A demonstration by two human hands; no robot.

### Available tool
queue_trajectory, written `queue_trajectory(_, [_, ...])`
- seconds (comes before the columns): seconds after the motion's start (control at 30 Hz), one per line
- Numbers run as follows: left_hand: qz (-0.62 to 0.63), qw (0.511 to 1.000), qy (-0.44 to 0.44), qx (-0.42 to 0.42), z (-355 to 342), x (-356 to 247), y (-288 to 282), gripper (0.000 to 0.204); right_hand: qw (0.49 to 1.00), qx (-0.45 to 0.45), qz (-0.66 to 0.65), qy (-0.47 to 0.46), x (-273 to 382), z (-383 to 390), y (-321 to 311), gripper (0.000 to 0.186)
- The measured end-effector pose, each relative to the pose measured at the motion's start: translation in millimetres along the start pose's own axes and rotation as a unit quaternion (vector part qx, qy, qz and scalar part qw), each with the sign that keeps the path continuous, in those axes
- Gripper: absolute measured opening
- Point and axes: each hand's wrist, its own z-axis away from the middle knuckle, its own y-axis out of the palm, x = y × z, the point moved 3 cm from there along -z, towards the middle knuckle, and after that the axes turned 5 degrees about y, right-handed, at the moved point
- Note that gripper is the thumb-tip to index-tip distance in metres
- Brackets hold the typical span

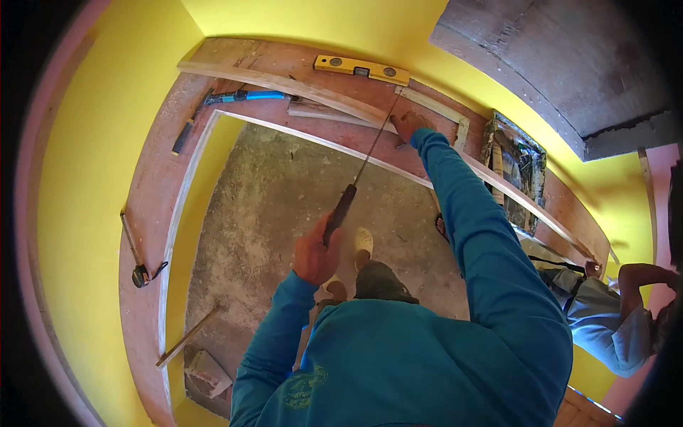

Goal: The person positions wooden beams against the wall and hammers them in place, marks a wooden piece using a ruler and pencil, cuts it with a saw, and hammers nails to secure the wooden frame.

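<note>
My left hand (317, 250) is closed around the dark handle of a handsaw (368, 159). Its thin blade points away from me and crosses a long wooden strip (334, 99) lying along the workbench (160, 132). On the strip, just right of the blade, rests my right hand (413, 126). Its fingers look bent over the wood, gripping it. Beyond the blade, a yellow spirit level (361, 69) lies against the wall. A carpenter's square (434, 105) is just right of it, partly behind my right hand.
A blue-handled tool (249, 95), a chisel-like tool (183, 136) and a tape measure (141, 275) lie on the bench's left part. A dark tray (514, 167) of items stands at right. Another person (605, 313) is at the far right. A wooden stick (186, 337) juts over the floor.
</note>
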Motion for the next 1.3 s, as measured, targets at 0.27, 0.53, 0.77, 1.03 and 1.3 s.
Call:
queue_trajectory(0.27, [0.009, 0.997, 0.063, -0.033, 9, 5, -3, 0.032, 0.998, -0.046, 0.043, 0.026, -3, -6, 8, 0.049])
queue_trajectory(0.53, [0.001, 1.0, 0.007, -0.028, 18, 12, -1, 0.029, 0.997, -0.052, 0.049, 0.006, -6, -12, 19, 0.054])
queue_trajectory(0.77, [0.014, 0.999, 0.003, -0.03, 41, 4, -4, 0.023, 0.997, -0.051, 0.062, 0.022, -13, -11, 16, 0.056])
queue_trajectory(1.03, [0.012, 0.998, 0.006, -0.058, 15, 22, 15, 0.021, 0.997, -0.056, 0.056, 0.009, 4, 0, 15, 0.05])
queue_trajectory(1.3, [0.015, 0.999, 0.009, -0.032, 26, 21, 8, 0.023, 0.996, -0.06, 0.057, 0.019, -1, 1, 13, 0.052])
